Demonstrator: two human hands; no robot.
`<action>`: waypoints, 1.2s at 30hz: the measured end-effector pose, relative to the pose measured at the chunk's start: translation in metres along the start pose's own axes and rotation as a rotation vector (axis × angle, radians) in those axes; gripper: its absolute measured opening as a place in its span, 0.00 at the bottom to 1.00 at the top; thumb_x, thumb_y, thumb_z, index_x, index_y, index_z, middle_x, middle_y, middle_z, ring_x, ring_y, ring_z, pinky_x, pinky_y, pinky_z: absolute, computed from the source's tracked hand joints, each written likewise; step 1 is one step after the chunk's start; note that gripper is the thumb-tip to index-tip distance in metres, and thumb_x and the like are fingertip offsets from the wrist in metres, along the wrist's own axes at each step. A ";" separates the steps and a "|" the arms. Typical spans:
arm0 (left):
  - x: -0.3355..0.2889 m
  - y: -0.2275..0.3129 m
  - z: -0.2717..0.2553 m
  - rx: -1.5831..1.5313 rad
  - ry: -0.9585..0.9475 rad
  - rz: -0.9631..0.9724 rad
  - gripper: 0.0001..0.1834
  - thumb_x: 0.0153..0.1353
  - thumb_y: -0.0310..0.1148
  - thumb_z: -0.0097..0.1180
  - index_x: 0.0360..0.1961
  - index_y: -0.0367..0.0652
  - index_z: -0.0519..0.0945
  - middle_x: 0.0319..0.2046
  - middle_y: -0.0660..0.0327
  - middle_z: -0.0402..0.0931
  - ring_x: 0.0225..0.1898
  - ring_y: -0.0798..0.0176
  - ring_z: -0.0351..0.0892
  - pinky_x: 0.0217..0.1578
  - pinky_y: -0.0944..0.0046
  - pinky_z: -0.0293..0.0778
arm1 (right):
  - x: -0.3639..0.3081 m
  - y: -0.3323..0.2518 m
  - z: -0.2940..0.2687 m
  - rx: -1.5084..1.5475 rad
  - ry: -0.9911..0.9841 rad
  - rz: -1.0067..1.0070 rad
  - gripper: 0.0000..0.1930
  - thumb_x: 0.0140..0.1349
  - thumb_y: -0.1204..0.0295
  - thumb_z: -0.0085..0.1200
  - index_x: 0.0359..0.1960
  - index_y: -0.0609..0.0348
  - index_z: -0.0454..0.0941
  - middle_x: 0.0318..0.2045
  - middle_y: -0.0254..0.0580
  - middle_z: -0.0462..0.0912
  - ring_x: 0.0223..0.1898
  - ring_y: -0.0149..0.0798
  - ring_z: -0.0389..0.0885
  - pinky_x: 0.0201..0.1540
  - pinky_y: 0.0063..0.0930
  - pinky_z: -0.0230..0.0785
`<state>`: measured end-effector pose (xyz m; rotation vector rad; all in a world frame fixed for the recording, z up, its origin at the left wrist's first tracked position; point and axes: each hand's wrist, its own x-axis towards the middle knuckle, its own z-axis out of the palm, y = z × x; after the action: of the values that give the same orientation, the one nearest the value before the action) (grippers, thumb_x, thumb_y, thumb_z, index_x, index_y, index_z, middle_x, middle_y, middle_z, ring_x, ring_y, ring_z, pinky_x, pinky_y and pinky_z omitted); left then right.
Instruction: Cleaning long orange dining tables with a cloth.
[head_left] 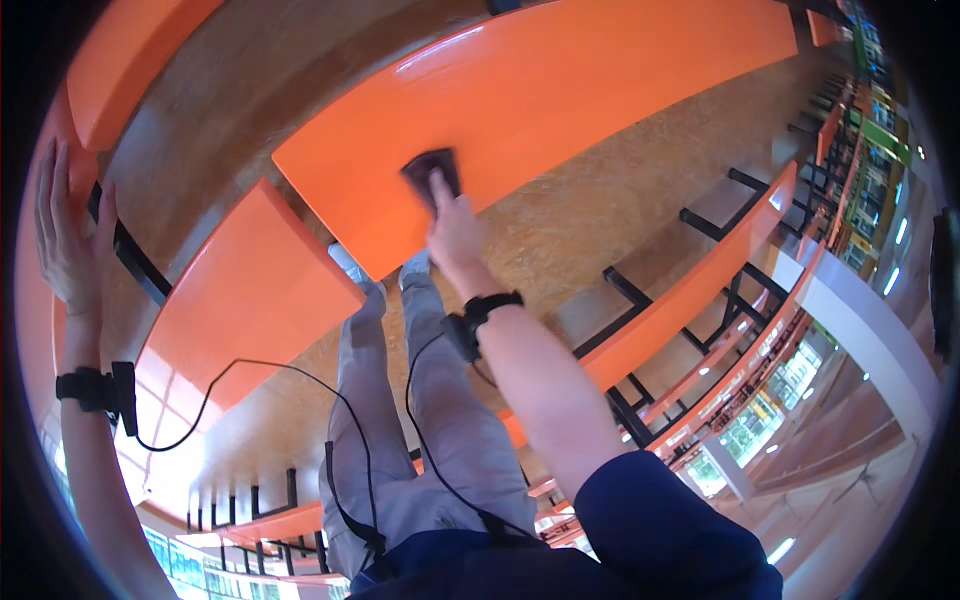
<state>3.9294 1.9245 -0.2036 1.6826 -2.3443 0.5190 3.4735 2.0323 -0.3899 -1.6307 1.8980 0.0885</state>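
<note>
My right hand (455, 225) presses a folded dark brown cloth (433, 178) onto a long, glossy orange bench top (560, 90). The cloth lies near the bench's closer end, and both it and the fingers are slightly blurred. Far to the left, my left hand (72, 235) is stretched out with its fingers extended and holds nothing. It rests against an orange surface (60, 130) at the picture's rim; how firmly it leans there I cannot tell. Each wrist wears a black strap with a small device and a cable.
A shorter orange bench (250, 290) stands left of my legs, its corner close to my knee. Brown floor (560, 215) shows between the furniture. On the right run more orange benches (690, 280) with black metal legs (625, 290). A white pillar (870, 335) rises beyond them.
</note>
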 end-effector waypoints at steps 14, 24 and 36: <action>0.017 0.021 -0.005 -0.048 0.063 -0.003 0.29 0.56 0.31 0.63 0.61 0.47 0.70 0.60 0.57 0.69 0.62 0.53 0.68 0.59 0.58 0.68 | -0.046 -0.050 0.035 0.103 -0.126 -0.202 0.32 0.54 0.76 0.50 0.64 0.44 0.63 0.41 0.56 0.77 0.40 0.56 0.79 0.41 0.47 0.73; 0.082 0.147 -0.049 -0.537 -0.136 -0.045 0.42 0.47 0.28 0.65 0.66 0.40 0.61 0.68 0.47 0.53 0.69 0.42 0.50 0.66 0.46 0.52 | 0.000 0.060 -0.067 0.332 -0.011 0.178 0.29 0.56 0.75 0.51 0.62 0.60 0.62 0.47 0.58 0.77 0.45 0.58 0.79 0.48 0.45 0.71; 0.207 0.153 0.023 -0.203 -0.182 -0.152 0.43 0.45 0.40 0.70 0.64 0.44 0.65 0.66 0.51 0.59 0.66 0.45 0.57 0.65 0.49 0.57 | 0.185 0.071 -0.111 0.144 0.477 -0.042 0.28 0.57 0.73 0.52 0.62 0.62 0.64 0.42 0.57 0.77 0.40 0.57 0.77 0.43 0.45 0.70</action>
<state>3.7181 1.7791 -0.1729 1.8582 -2.2720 0.0999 3.3560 1.8396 -0.4168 -1.6962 2.1522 -0.4836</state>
